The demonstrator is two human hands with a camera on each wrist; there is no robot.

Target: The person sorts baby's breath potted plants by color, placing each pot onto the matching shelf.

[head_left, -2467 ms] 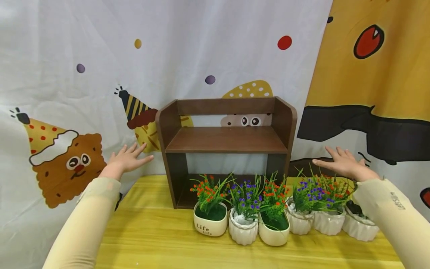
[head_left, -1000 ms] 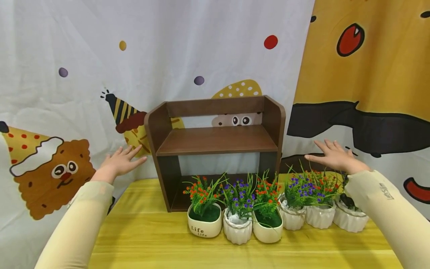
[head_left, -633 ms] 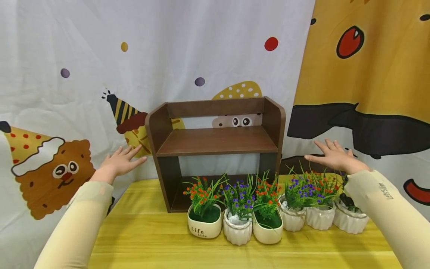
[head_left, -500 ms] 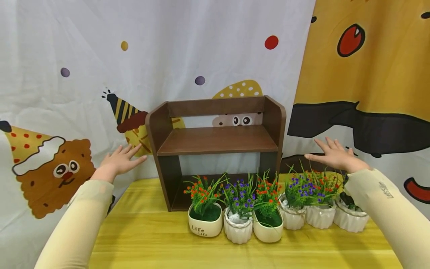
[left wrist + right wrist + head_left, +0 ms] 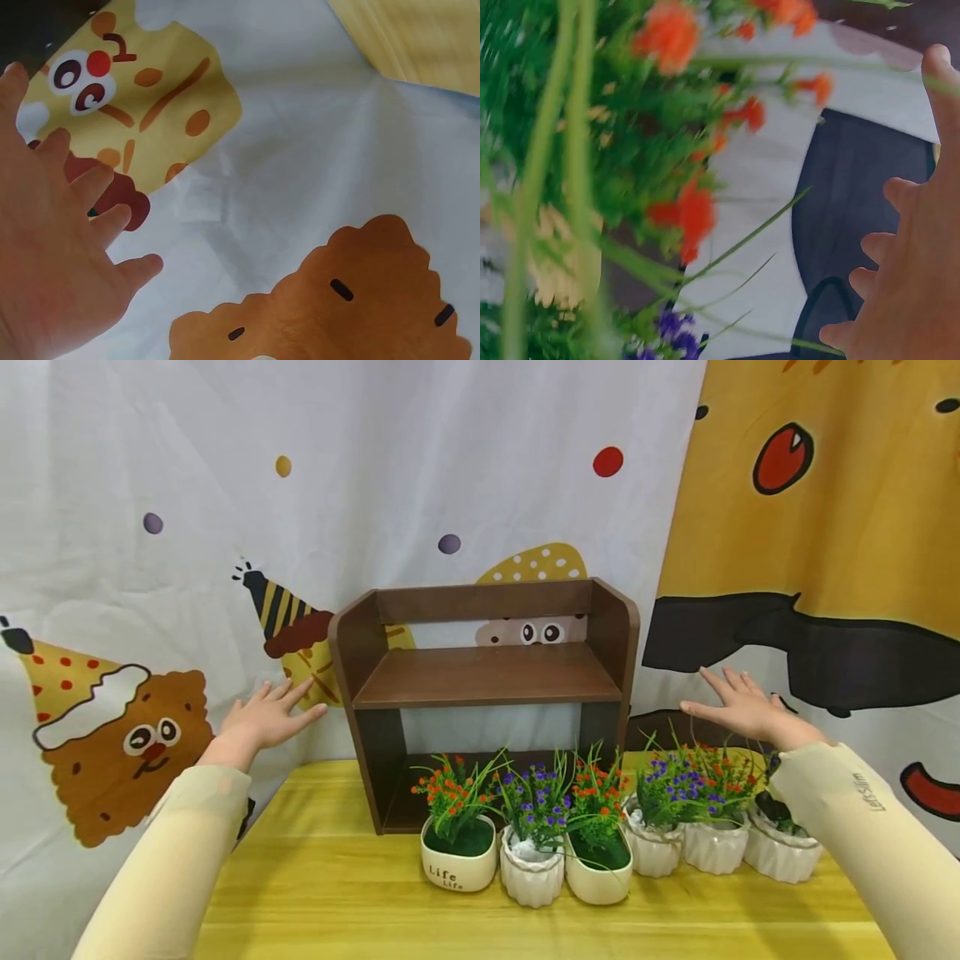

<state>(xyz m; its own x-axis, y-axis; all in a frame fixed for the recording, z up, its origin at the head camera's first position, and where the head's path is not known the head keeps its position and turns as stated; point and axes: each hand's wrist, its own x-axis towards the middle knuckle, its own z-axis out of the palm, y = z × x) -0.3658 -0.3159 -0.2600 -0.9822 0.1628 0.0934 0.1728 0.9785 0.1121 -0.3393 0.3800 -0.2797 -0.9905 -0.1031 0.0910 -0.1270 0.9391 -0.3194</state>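
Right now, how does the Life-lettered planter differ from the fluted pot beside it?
The Life-lettered planter is cream and smooth-walled; the fluted pot is white and ribbed.
The planter carries orange-red flowers; the fluted pot, purple flowers.
The planter shows green filling; the fluted pot, whitish filling.
The planter looks wider than the fluted pot.
Shared: both stand upright on the wood-grain table, before the brown shelf.

Home-like spot, exact rm type unclear. Signs: cartoon-print cloth (image 5: 525,452) hung as backdrop, wood-grain table (image 5: 330,893) w/ brown 2-tier shelf (image 5: 487,672) & white flower pots (image 5: 532,877).
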